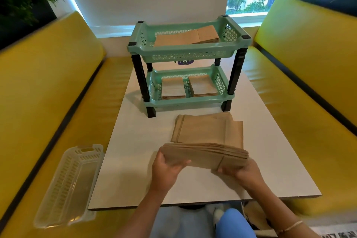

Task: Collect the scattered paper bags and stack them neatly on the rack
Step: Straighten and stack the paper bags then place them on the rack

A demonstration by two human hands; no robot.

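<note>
A bundle of brown paper bags (204, 155) is lifted above the white table (135, 160), held at its two ends. My left hand (167, 168) grips the left end and my right hand (243, 172) grips the right end. A second pile of brown bags (206, 129) lies flat on the table just behind the bundle. The green two-tier rack (185, 54) stands at the far end. Its top tray holds a flat stack of bags (187, 37). The bottom tray holds two small stacks (172, 88) (202, 85) side by side.
Yellow benches (48, 83) run along both sides of the table. A clear plastic tray (67, 185) lies on the left bench near me. Plants in dark planters (23, 2) stand behind both benches. A window lies beyond the rack.
</note>
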